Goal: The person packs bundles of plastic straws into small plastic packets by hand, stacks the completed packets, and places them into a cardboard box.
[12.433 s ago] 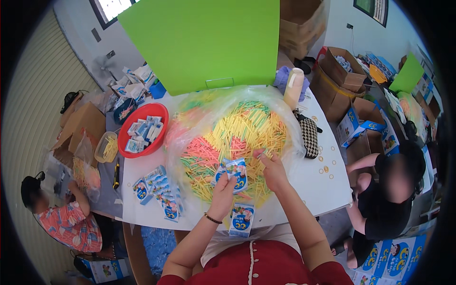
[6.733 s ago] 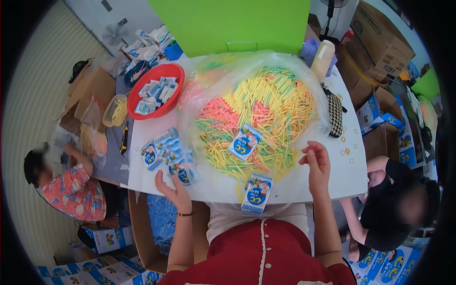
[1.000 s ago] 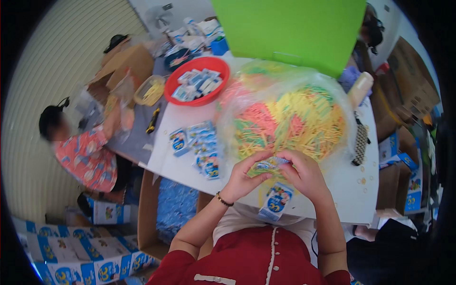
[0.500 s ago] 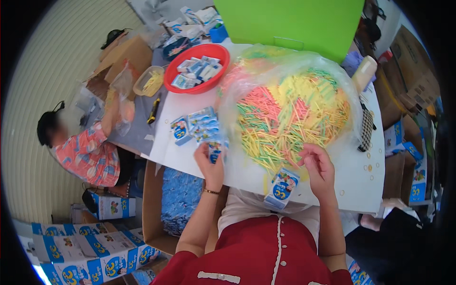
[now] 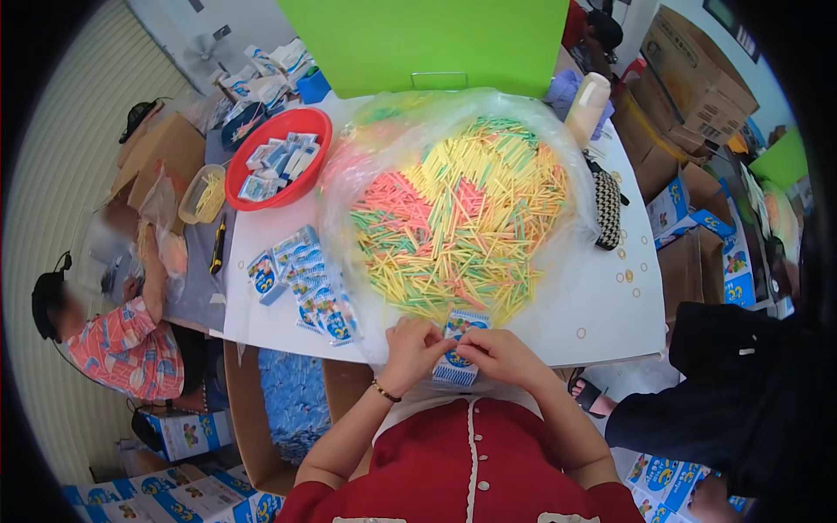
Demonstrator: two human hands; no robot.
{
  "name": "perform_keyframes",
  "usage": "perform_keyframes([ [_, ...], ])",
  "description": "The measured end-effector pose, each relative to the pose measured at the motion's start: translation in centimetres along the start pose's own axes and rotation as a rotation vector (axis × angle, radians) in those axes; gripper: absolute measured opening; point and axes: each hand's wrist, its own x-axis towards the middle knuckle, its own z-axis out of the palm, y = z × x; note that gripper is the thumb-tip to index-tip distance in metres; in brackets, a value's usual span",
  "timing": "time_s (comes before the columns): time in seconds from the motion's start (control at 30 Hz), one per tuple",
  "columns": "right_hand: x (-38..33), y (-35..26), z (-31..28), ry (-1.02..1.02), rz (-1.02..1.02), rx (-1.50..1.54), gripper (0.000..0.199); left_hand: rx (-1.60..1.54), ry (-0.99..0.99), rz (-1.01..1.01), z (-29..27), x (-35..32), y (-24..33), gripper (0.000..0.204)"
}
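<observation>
My left hand [image 5: 417, 351] and my right hand [image 5: 501, 356] meet at the table's near edge, fingers closed and fingertips almost touching. What they pinch, if anything, is too small to make out. Just beneath the fingertips is a small blue-and-white printed box [image 5: 457, 370], partly covered by them. Straight beyond lies a large clear plastic bag [image 5: 571, 261], spread open around a heap of thin pink, yellow and green sticks [image 5: 462, 227]. Left of my left hand, several small blue-and-white printed packets [image 5: 316, 288] lie in an overlapping row on the white table [image 5: 602, 336].
At the back left stands a red basin [image 5: 283, 187] of small boxes, beside a tub [image 5: 202, 199] of yellow sticks and a yellow-black cutter [image 5: 218, 244]. A checked pouch [image 5: 608, 207] lies right. A carton [image 5: 244, 418] holds blue packets below. Another person [image 5: 131, 344] works at left.
My left hand has left the packets and come in over the box. My right hand has moved inward to meet it. The whole view has shifted, so the table appears farther left.
</observation>
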Motion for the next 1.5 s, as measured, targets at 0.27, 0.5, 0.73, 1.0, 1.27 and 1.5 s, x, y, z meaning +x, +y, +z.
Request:
perform_keyframes([
  [0.27,-0.7,1.2,-1.0,0.03,0.033,0.074,0.016,-0.301,0.099,-0.066,1.2,0.8,1.1,0.022],
  [0.5,3.2,0.2,-5.7,0.556,-0.086,-0.713,0.038,-1.468,0.331,-0.519,-1.5,2.7,-0.4,0.012],
  [0.73,8.5,3.3,-5.7,0.474,0.015,-1.174,0.04,-1.777,-0.037,-0.615,-3.8,3.6,-0.9,0.027],
  [1.0,7.6,3.8,-6.7,0.459,0.001,-1.115,0.019,-1.885,-0.089,-0.506,-5.1,3.8,-0.1,0.031],
  [1.27,7.5,0.2,-9.4,0.722,-0.052,0.118,0.017,-1.977,-0.279,-0.505,-6.5,6.9,4.7,0.033],
  [1.5,8.8,-3.8,-6.5,0.741,0.154,0.732,0.032,-2.092,-0.174,-0.546,-1.9,9.7,7.6,0.03],
])
